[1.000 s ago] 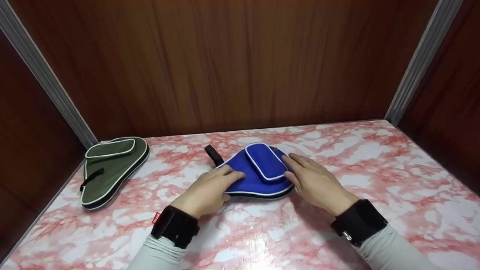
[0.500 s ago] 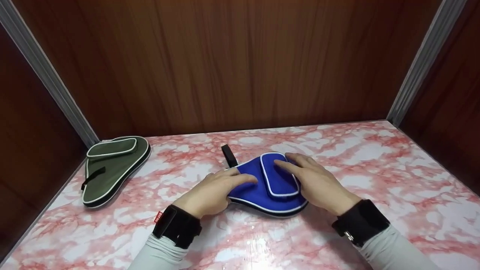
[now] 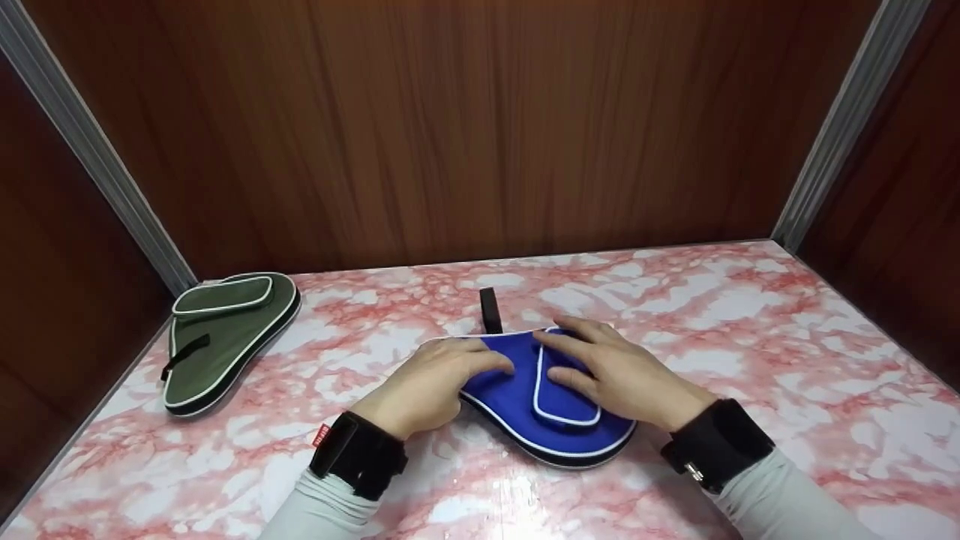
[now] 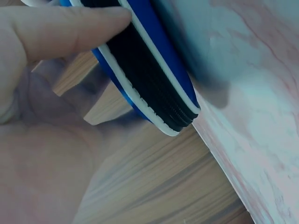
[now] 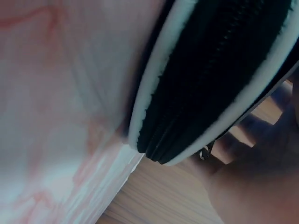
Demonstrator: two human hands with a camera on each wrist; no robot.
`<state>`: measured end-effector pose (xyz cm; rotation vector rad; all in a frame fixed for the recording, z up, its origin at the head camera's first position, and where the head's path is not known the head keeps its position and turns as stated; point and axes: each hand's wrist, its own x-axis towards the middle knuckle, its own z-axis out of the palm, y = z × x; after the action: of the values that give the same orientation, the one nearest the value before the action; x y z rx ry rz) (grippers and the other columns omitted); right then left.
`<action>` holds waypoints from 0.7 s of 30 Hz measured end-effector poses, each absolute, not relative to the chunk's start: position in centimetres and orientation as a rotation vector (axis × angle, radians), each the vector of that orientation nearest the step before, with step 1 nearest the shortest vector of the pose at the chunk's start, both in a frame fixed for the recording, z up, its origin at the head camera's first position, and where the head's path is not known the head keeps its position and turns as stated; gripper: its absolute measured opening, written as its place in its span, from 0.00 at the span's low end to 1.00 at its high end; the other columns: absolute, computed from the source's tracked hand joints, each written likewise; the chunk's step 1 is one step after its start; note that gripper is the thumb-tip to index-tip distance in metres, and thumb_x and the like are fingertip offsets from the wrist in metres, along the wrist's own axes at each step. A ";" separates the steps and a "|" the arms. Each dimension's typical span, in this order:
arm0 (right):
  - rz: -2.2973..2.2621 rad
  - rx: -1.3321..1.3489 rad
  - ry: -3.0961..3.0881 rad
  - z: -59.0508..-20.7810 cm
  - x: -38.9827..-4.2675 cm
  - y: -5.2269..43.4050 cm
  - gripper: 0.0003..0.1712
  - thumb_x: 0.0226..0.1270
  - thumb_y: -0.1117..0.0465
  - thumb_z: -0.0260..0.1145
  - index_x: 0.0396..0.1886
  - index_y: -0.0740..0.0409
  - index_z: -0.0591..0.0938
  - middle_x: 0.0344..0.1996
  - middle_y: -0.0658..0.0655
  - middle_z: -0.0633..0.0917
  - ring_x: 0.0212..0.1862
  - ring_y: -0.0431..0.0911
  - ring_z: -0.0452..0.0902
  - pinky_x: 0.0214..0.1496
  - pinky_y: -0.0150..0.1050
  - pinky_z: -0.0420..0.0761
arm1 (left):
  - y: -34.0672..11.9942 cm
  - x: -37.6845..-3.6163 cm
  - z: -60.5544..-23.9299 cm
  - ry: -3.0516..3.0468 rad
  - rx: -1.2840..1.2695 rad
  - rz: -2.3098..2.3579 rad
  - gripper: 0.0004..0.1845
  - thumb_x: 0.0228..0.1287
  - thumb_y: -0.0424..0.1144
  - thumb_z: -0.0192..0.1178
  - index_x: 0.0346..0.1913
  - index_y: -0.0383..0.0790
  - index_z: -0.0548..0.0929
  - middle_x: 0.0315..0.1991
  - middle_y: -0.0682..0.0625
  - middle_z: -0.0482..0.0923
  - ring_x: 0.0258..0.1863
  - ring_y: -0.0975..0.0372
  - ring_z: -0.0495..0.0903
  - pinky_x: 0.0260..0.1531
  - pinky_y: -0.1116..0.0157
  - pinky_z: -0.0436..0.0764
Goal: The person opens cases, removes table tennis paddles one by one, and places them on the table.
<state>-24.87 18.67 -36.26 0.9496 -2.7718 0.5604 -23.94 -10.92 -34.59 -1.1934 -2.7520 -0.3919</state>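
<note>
midway across the marbled red-and-white tabletop (image 3: 750, 322), your left hand (image 3: 424, 382) grips the blue, white-piped, paddle-shaped fabric case (image 3: 514, 405); your right hand (image 3: 626, 375) rests outstretched on its raised pocket (image 3: 562, 403), where lopsided pressure could swing it crooked.

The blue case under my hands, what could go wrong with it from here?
Your right hand lies over the raised pocket of the blue case, so pressing hard might squash it. The black strap sticks out past the far edge and could fold under if the case is turned. With your left hand at the narrow end, the wide end might swing.
</note>
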 end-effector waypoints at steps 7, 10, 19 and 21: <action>0.418 0.844 -2.727 -36.4 -24.6 18.5 0.27 0.83 0.46 0.68 0.76 0.45 0.83 0.58 0.61 0.82 0.58 0.59 0.79 0.64 0.62 0.78 | -10.4 -23.4 -34.7 -2.764 -1.075 -0.367 0.37 0.58 0.16 0.69 0.67 0.52 0.88 0.69 0.48 0.81 0.73 0.48 0.75 0.71 0.38 0.71; 0.417 0.771 -2.714 -36.4 -24.5 18.5 0.25 0.82 0.45 0.70 0.71 0.46 0.85 0.47 0.56 0.80 0.48 0.54 0.78 0.53 0.58 0.80 | -10.0 -23.1 -34.5 -2.782 -1.025 -0.338 0.32 0.65 0.19 0.68 0.68 0.52 0.87 0.70 0.47 0.80 0.74 0.48 0.74 0.70 0.38 0.73; 0.455 0.578 -2.766 -36.2 -24.3 18.8 0.20 0.79 0.41 0.72 0.56 0.50 0.85 0.39 0.56 0.85 0.41 0.53 0.85 0.43 0.60 0.85 | -8.6 -22.3 -34.1 -2.794 -1.021 -0.344 0.17 0.86 0.47 0.60 0.68 0.47 0.87 0.69 0.45 0.82 0.72 0.47 0.77 0.71 0.40 0.73; 0.443 0.565 -2.767 -36.3 -24.3 18.6 0.18 0.80 0.43 0.72 0.52 0.50 0.84 0.37 0.56 0.86 0.41 0.55 0.87 0.41 0.60 0.85 | -8.1 -22.0 -34.1 -2.794 -1.026 -0.349 0.21 0.86 0.53 0.59 0.70 0.48 0.86 0.69 0.46 0.82 0.72 0.48 0.77 0.71 0.41 0.73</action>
<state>-24.25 18.64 -36.26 0.5651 -2.7666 0.4429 -22.03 -8.14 -34.05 -1.0261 -2.7944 -0.3492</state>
